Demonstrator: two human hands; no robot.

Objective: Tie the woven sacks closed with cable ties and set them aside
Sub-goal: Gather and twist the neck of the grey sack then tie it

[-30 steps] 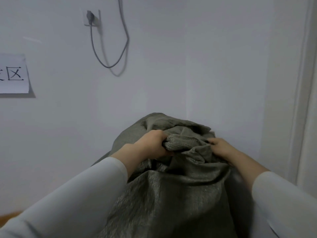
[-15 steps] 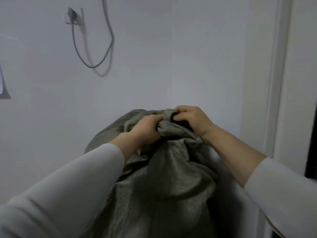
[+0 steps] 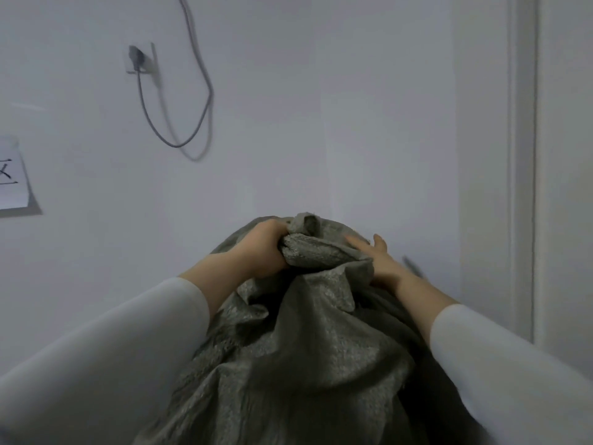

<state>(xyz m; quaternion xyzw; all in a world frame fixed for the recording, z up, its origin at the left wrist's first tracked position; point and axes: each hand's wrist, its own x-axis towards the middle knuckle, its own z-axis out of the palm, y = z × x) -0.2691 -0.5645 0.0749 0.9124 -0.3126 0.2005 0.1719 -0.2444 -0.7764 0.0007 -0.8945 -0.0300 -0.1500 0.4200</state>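
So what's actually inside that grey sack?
That cannot be seen. The woven sack bulges as if full, but its mouth is bunched shut in the left hand, and the fabric covers everything. The right hand rests open on its far side. No cable tie is clearly visible.

One woven sack (image 3: pixel 288 364), two hands, one wall socket (image 3: pixel 141 59), one cable (image 3: pixel 192 91), one paper sign (image 3: pixel 11 178).

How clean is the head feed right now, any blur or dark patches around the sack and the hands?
Head view: dim, flat light. The right hand is smeared by motion blur, with a dark streak beside it that I cannot identify. The left hand, clenched on the sack, is sharper. The wall cable shows a doubled, soft shadow. The sack's right side falls into deep shadow. The door frame bows from wide-angle distortion.
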